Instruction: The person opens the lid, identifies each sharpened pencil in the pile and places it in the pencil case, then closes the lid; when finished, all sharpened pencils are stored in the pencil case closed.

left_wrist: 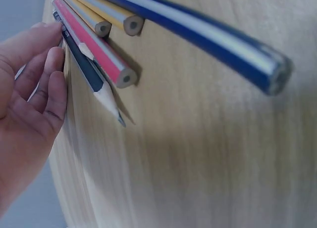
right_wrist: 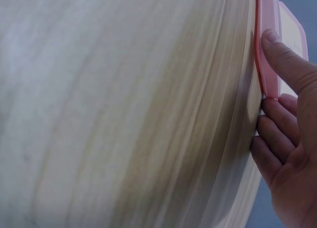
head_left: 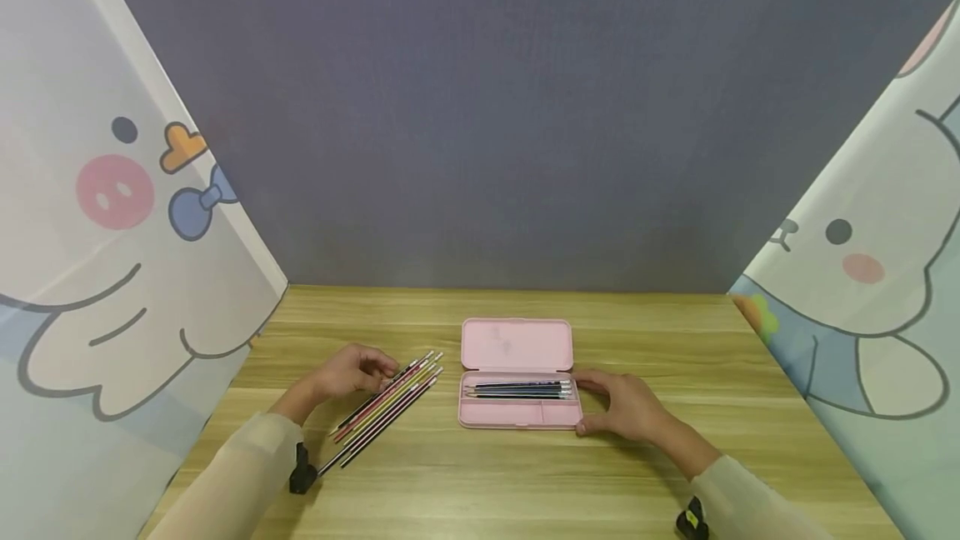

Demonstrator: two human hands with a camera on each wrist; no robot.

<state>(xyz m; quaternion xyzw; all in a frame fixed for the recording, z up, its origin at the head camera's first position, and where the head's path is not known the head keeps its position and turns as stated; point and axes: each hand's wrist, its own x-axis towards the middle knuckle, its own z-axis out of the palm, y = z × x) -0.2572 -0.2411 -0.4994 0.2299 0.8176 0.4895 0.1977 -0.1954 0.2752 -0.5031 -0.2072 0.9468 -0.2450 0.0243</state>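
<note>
On the table at left, a loose bundle of pencils (head_left: 386, 408) lies slanted; red, yellow and dark ones show. My left hand (head_left: 352, 372) is at the bundle's far left side, its thumb and fingertips pinching the upper end of a dark sharpened pencil (left_wrist: 85, 64). Beside that lies a red pencil (left_wrist: 101, 51) with a flat, unsharpened end. A pink pencil case (head_left: 498, 416) stands open in the middle, several dark pencils (head_left: 517, 391) lying in its back compartment. My right hand (head_left: 630, 407) grips the case's right end, thumb at the front corner and fingers behind.
The case's lid (head_left: 517, 343) lies folded back behind it. Two small compartments are at the case's front. A grey panel (head_left: 480, 123) rises behind the wooden table (head_left: 480, 490), with cartoon-printed panels on both sides.
</note>
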